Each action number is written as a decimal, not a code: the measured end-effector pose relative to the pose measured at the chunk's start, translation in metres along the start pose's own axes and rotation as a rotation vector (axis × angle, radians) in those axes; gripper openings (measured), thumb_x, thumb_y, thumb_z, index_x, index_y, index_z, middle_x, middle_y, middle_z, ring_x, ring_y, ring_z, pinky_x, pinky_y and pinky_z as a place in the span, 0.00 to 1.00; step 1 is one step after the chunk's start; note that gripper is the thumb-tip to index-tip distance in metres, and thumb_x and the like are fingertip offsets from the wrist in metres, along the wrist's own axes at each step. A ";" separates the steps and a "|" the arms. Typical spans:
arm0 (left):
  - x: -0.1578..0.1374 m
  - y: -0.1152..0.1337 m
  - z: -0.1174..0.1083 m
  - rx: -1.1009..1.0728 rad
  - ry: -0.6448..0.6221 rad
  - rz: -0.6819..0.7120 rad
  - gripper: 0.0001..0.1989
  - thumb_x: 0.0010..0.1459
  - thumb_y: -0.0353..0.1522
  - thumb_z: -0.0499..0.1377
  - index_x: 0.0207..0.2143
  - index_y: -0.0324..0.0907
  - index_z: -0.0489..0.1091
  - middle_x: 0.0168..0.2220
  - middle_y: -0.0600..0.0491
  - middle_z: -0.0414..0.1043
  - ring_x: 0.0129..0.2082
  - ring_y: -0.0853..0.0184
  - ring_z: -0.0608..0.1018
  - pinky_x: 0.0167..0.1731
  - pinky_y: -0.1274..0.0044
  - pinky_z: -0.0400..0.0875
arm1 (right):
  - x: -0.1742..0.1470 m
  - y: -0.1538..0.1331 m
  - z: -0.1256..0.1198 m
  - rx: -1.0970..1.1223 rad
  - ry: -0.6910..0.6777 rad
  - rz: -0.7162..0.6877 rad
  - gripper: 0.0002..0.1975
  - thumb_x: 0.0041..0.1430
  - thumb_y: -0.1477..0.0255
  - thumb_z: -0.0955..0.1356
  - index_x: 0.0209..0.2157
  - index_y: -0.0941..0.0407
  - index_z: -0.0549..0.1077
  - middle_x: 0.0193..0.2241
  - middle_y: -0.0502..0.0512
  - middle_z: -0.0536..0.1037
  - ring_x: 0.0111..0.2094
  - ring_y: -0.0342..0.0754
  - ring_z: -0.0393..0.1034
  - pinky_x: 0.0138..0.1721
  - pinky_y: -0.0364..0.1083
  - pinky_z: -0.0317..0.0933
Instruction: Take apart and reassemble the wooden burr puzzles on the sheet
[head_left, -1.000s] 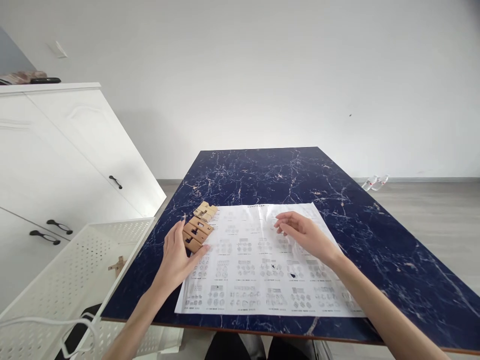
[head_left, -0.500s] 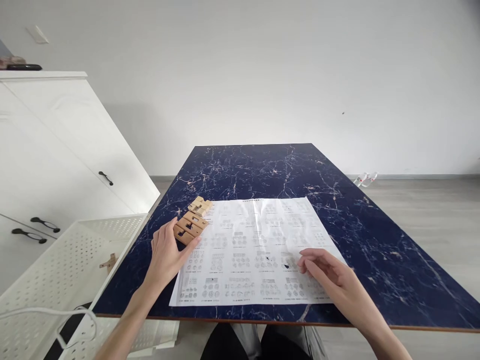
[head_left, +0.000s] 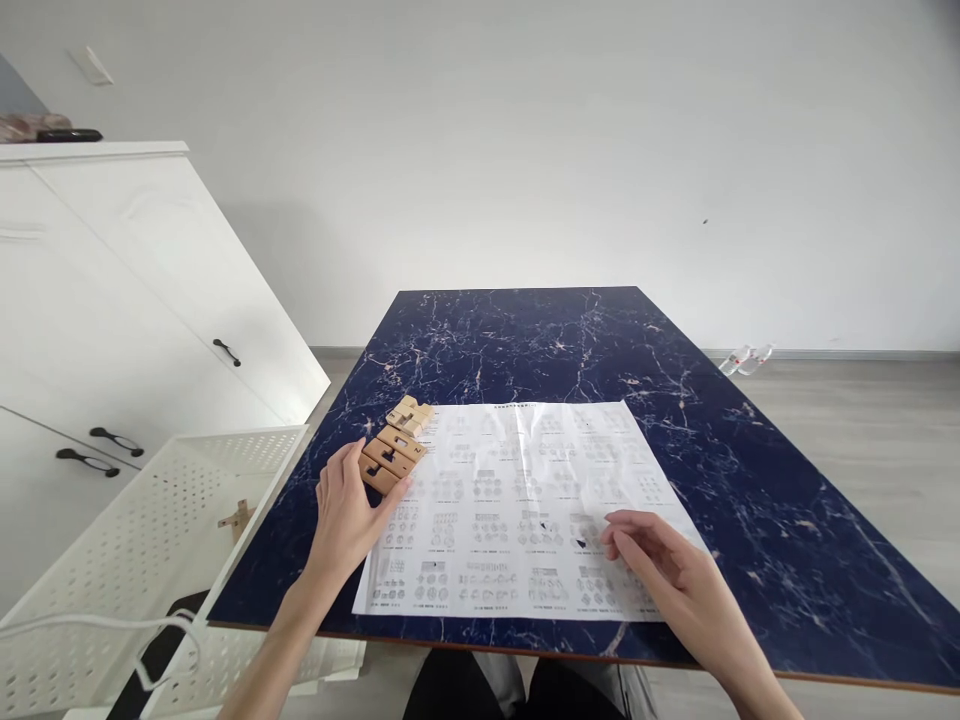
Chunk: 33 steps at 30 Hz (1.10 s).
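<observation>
My left hand [head_left: 346,510] has its thumb and fingers around a row of flat brown wooden puzzle pieces [head_left: 388,458], which have dark cut-outs and small printed numbers. They lie at the left edge of a printed paper sheet [head_left: 517,500]. Touching their far end are paler notched wooden pieces [head_left: 409,415]. Over the right part of the sheet rests my right hand [head_left: 664,560], empty, its fingers loosely bent and the thumb a little apart. The sheet is creased and covered in rows of small diagrams, too small to read.
The dark blue marbled table [head_left: 517,340] has its front edge close to my legs. At left, a white perforated bin [head_left: 262,460] holds a wooden cross-shaped piece [head_left: 238,520], beside a white cabinet [head_left: 150,300]. Clear bottles [head_left: 746,360] stand on the floor at right.
The whole view has shifted slightly, so everything sits a little further right. Both hands keep almost the same place on the pieces and the sheet.
</observation>
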<state>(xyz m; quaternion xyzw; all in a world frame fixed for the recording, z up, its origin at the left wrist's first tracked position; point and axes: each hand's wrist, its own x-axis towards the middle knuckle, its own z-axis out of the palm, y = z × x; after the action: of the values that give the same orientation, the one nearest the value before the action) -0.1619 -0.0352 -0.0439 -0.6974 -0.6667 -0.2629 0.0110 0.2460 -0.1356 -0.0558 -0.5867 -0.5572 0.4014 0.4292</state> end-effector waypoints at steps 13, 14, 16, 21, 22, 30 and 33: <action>0.041 0.009 -0.010 -0.043 -0.006 0.029 0.40 0.65 0.56 0.58 0.68 0.40 0.57 0.66 0.33 0.62 0.68 0.39 0.66 0.65 0.47 0.62 | -0.001 -0.013 0.010 0.021 0.108 0.009 0.19 0.69 0.51 0.69 0.45 0.53 0.79 0.34 0.56 0.84 0.39 0.53 0.82 0.41 0.44 0.75; 0.047 0.010 -0.008 -0.042 -0.005 0.039 0.41 0.65 0.56 0.58 0.68 0.40 0.57 0.66 0.33 0.62 0.68 0.39 0.66 0.65 0.48 0.62 | -0.001 -0.013 0.011 0.016 0.107 0.004 0.19 0.69 0.51 0.69 0.44 0.53 0.79 0.34 0.56 0.84 0.38 0.53 0.82 0.40 0.44 0.75; 0.056 0.013 -0.003 -0.036 -0.005 0.057 0.41 0.65 0.55 0.59 0.68 0.39 0.57 0.66 0.32 0.63 0.67 0.39 0.67 0.65 0.49 0.63 | -0.001 -0.013 0.011 -0.001 0.121 0.000 0.19 0.68 0.51 0.69 0.44 0.53 0.80 0.34 0.56 0.84 0.38 0.53 0.82 0.40 0.44 0.75; 0.077 0.022 0.009 0.007 -0.051 0.044 0.38 0.64 0.51 0.62 0.67 0.37 0.59 0.64 0.33 0.67 0.65 0.40 0.71 0.62 0.52 0.68 | 0.002 -0.008 0.005 -0.061 0.063 -0.034 0.17 0.70 0.53 0.69 0.43 0.53 0.80 0.33 0.56 0.84 0.36 0.52 0.83 0.39 0.42 0.75; 0.081 0.025 0.011 0.024 -0.071 0.033 0.38 0.64 0.51 0.62 0.66 0.37 0.59 0.64 0.33 0.69 0.64 0.40 0.72 0.61 0.53 0.69 | 0.002 -0.008 0.005 -0.067 0.051 -0.039 0.17 0.69 0.53 0.69 0.43 0.53 0.80 0.33 0.56 0.84 0.36 0.52 0.83 0.39 0.42 0.75; 0.099 0.039 0.021 0.167 -0.109 0.044 0.37 0.64 0.48 0.62 0.66 0.35 0.60 0.60 0.32 0.75 0.59 0.38 0.77 0.56 0.54 0.73 | -0.003 -0.015 0.010 -0.015 0.119 0.019 0.17 0.69 0.52 0.70 0.42 0.52 0.79 0.33 0.55 0.83 0.38 0.53 0.81 0.41 0.43 0.74; 0.100 0.039 0.025 0.160 -0.086 0.061 0.35 0.66 0.47 0.60 0.66 0.34 0.60 0.58 0.31 0.76 0.59 0.39 0.78 0.55 0.54 0.74 | -0.003 -0.015 0.009 -0.008 0.108 0.035 0.17 0.69 0.52 0.70 0.42 0.51 0.79 0.33 0.55 0.83 0.38 0.53 0.81 0.41 0.43 0.73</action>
<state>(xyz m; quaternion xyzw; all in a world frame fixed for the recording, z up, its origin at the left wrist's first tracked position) -0.1191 0.0617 -0.0139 -0.7249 -0.6639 -0.1780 0.0461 0.2328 -0.1380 -0.0447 -0.6188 -0.5245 0.3746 0.4491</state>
